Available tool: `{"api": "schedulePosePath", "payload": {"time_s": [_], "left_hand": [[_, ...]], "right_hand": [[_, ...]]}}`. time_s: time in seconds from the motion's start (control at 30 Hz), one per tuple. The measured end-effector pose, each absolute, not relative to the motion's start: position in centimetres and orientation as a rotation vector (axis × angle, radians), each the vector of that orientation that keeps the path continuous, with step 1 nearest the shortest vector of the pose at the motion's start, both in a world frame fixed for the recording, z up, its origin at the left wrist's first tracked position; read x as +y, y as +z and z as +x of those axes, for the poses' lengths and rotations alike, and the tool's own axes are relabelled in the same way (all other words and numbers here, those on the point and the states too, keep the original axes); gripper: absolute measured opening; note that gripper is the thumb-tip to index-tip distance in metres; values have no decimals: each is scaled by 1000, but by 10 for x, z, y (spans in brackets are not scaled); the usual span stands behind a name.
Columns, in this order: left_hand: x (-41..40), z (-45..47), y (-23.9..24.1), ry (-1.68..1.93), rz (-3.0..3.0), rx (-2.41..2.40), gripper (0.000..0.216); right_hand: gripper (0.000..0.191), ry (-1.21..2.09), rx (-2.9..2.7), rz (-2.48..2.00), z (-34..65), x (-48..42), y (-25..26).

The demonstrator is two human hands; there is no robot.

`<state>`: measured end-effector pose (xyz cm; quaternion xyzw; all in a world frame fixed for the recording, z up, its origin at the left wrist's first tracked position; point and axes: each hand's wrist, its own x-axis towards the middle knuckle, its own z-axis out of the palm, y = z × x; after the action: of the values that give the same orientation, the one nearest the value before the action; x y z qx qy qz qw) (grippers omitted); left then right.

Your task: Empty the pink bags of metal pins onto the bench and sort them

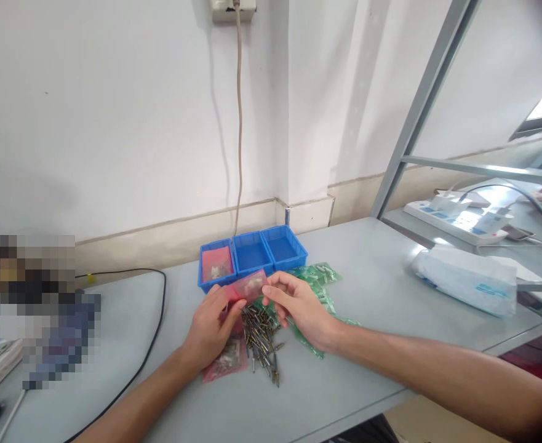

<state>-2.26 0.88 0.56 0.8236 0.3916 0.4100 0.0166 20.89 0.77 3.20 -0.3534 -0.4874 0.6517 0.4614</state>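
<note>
Between my two hands is a small pink plastic bag with small pale parts inside. My left hand pinches its left end, and my right hand grips the right end between thumb and fingers. Another pink bag with parts lies on the table, partly under my left hand. Just below the held bag is a loose pile of metal pins, some brass-coloured at one end. Green bags with small pieces spread beneath and beyond my right hand.
Three joined blue bins stand behind my hands; the left one holds a pink bag. A black cable curves across the left of the table. At right are a tissue pack, a power strip and a metal frame.
</note>
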Motion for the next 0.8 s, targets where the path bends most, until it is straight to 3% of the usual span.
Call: {"api": "schedulePosePath", "payload": {"time_s": [0.23, 0.4, 0.8], "left_hand": [[5, -22, 10, 1305, 2539, 1234, 26], [6, -24, 8, 1443, 2554, 1180, 13], [3, -25, 11, 1146, 2921, 976, 35]], "right_hand": [[36, 1485, -1231, -981, 210, 9, 30], [37, 1523, -1199, -959, 210, 9, 32], [33, 1561, -1055, -884, 211, 15, 31]]}}
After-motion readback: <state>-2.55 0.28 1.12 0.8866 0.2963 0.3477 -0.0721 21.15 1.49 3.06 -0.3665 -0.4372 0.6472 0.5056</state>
